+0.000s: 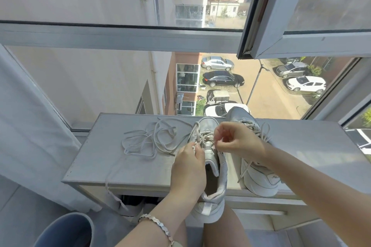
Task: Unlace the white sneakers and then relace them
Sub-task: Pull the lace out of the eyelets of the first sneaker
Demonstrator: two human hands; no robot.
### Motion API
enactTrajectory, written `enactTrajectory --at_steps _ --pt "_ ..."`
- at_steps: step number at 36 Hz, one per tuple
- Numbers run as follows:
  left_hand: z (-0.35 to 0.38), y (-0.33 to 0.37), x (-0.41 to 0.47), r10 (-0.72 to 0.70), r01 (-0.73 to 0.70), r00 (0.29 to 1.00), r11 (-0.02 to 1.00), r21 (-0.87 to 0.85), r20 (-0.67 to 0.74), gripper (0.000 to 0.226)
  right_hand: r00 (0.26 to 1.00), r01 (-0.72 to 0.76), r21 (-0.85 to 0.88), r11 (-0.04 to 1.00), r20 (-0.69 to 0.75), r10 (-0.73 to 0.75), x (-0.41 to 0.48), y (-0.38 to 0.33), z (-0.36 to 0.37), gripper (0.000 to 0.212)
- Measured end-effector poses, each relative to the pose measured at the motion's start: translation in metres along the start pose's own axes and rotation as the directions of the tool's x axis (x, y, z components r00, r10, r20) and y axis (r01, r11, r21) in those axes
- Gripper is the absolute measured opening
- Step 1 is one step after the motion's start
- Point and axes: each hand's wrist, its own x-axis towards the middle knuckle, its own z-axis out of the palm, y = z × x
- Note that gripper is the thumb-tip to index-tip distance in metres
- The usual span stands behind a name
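"White on white. Which shoe are they working on?"

"The one on the grey table [96, 158], right between the two hands. That near sneaker [215, 186] lies with its long axis running away from the person. Its heel hangs off the table edge below the wrists, and its toe points at the window beyond the fingers. The second sneaker [259, 178] stands just outside the right hand, laced as far as I can see."

"And the hands?"

"The left hand [188, 168] has its fingers curled round the threaded lace [202, 136] at the left row of eyelets. The right hand [239, 140] is across the tongue from it, with thumb and forefinger pinched narrow on a bit of the same lace."

"Which is nearer the next hole?"

"They're about level, one on each side. My guess is the lace gets drawn sideways, across the shoe's length rather than along it. The top eyelets look to sit just on the person's side of both grips."

"What about that tangle?"

"The loose lace [144, 142] sprawls well out beyond the left hand, with one strand dropping over the table edge. I can't tell whether it joins the shoe."

"And the tip?"

"Hidden in the pinch."
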Motion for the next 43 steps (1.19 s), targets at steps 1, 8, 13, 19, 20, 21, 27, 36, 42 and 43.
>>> enactTrajectory --at_steps 1,8,13,19,20,21,27,36,42,43 --pt "0.000 -0.001 0.000 -0.001 0.001 1.000 1.000 0.001 -0.004 0.033 1.000 -0.023 0.058 0.998 0.019 0.022 -0.001 -0.003 0.001 0.022" --pt "-0.006 -0.003 0.001 -0.016 0.016 1.000 1.000 0.003 -0.017 0.035 0.983 -0.031 0.137 0.990 -0.177 0.055 -0.013 -0.035 -0.013 0.013" --pt "-0.005 -0.002 0.001 -0.023 0.024 1.000 1.000 0.015 -0.009 0.035 0.986 -0.131 -0.347 0.929 -0.147 0.084 -0.027 -0.049 -0.040 0.070" --pt "-0.002 0.000 0.001 -0.029 0.029 1.000 0.999 0.032 -0.007 0.030 0.933 -0.022 0.055 0.998 -0.357 0.040 -0.042 -0.054 -0.081 0.072" --pt "-0.002 0.001 0.001 -0.027 0.027 1.000 0.999 0.037 -0.005 0.029 0.935 0.036 0.181 0.983 -0.353 0.031 -0.043 -0.051 -0.088 0.067" --pt "-0.002 0.001 0.001 -0.027 0.027 1.000 0.999 0.043 -0.003 0.029 0.946 0.072 0.287 0.955 -0.322 0.026 -0.044 -0.050 -0.093 0.060" --pt "-0.002 0.002 0.001 -0.014 0.013 1.000 0.998 0.055 0.013 0.033 0.966 -0.245 -0.471 0.848 -0.192 0.172 -0.045 -0.035 -0.098 0.054" --pt "-0.001 0.004 0.001 -0.031 0.030 0.999 0.997 0.072 0.010 0.034 0.984 0.067 -0.681 0.729 -0.077 -0.163 -0.023 -0.012 -0.047 0.024" --pt "-0.001 0.004 0.000 -0.054 0.052 0.998 0.997 0.063 0.025 0.026 0.996 0.075 -0.680 0.729 0.017 -0.087 -0.008 -0.031 -0.002 0.034" --pt "-0.001 0.004 0.000 -0.055 0.053 0.998 0.996 0.065 0.024 0.026 1.000 0.030 -0.714 0.699 0.017 -0.026 -0.007 -0.034 0.001 0.033"
